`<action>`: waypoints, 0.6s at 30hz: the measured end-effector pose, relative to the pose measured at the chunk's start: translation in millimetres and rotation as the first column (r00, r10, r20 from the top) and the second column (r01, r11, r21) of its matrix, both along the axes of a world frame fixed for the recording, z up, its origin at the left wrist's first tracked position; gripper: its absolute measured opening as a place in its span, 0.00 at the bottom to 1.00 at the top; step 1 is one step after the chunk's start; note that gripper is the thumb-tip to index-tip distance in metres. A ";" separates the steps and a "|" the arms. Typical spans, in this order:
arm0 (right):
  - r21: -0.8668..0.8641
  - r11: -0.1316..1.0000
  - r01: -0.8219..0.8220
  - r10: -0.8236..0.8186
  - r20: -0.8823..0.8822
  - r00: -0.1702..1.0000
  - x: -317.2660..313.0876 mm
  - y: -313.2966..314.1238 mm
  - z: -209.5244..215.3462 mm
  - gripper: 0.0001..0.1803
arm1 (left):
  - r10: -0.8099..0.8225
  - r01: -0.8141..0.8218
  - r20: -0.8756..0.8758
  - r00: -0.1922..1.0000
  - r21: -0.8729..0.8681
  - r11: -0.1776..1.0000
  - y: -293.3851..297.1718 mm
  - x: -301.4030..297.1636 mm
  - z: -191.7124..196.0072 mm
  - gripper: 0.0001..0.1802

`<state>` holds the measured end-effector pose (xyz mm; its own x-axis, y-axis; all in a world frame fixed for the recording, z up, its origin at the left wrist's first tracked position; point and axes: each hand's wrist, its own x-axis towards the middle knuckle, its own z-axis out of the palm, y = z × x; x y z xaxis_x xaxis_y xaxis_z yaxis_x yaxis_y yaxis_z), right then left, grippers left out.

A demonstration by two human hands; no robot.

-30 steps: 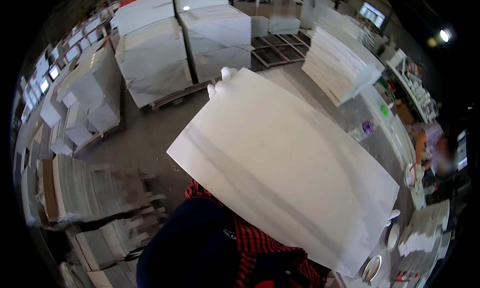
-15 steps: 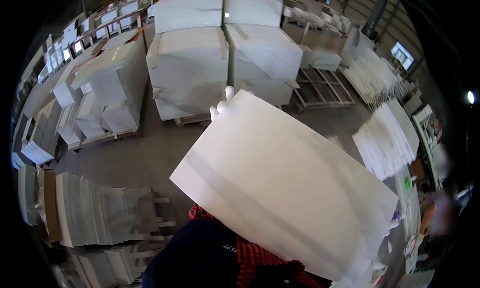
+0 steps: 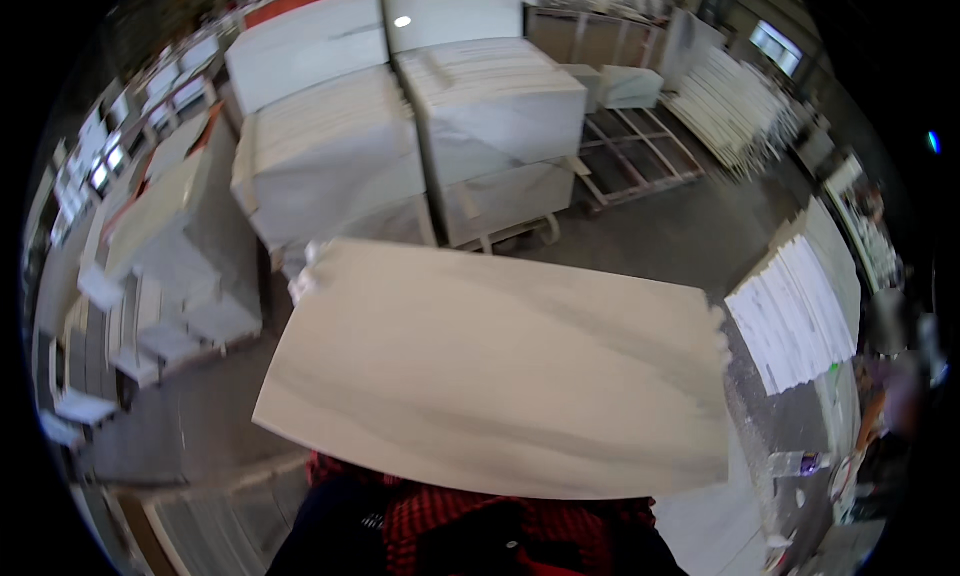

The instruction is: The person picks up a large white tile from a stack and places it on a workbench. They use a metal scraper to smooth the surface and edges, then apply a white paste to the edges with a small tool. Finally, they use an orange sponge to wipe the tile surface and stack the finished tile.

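Observation:
A large rectangular marble slab [image 3: 500, 376], pale cream with soft grey veins, is held in front of my body and hides much of what lies under it. Around its far left corner curl the white-gloved fingers of my left hand [image 3: 305, 272]. At the right edge, close to the far right corner, the fingertips of my right hand [image 3: 720, 331] grip the slab. The palms of both hands are behind the slab. Below its near edge my red and black checked clothing shows.
Ahead stand tall stacks of white marble slabs [image 3: 490, 106]. Other stacks [image 3: 190, 246] line the left, and a leaning pile of slabs [image 3: 800, 316] is at the right. A wooden pallet frame [image 3: 640, 156] lies on the grey floor. Slabs [image 3: 220, 526] stand at the lower left.
The slab has turned from a steep diagonal to nearly level across, its right end swinging up and away. My left hand has moved left and nearer; my right hand now shows at the right edge.

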<state>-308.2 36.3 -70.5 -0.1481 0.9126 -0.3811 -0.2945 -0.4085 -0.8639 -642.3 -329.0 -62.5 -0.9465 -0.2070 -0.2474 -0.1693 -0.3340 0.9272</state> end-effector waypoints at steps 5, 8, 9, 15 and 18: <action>-0.021 0.999 0.036 -0.038 -0.081 0.996 -101.7 58.8 5.3 0.36 | 0.158 -0.158 -0.039 0.987 0.010 0.987 -8.5 -67.1 5.6 0.29; -0.042 0.998 0.053 -0.057 -0.112 0.992 -162.3 101.9 0.7 0.36 | 0.218 -0.219 -0.072 0.973 -0.007 0.976 4.4 -101.8 15.5 0.28; -0.039 0.997 0.065 -0.070 -0.120 0.990 -182.3 118.8 2.0 0.36 | 0.218 -0.219 -0.095 0.971 -0.002 0.976 13.1 -118.6 16.1 0.28; -0.148 0.966 0.214 -0.220 -0.031 0.975 -285.5 195.9 27.8 0.41 | 0.380 -0.412 -0.187 0.906 -0.176 0.894 89.2 -181.9 43.6 0.26; -0.179 0.954 0.239 -0.202 0.205 0.958 -306.9 227.5 15.7 0.44 | 0.227 -0.239 -0.075 0.971 -0.317 0.918 121.2 -217.0 43.9 0.31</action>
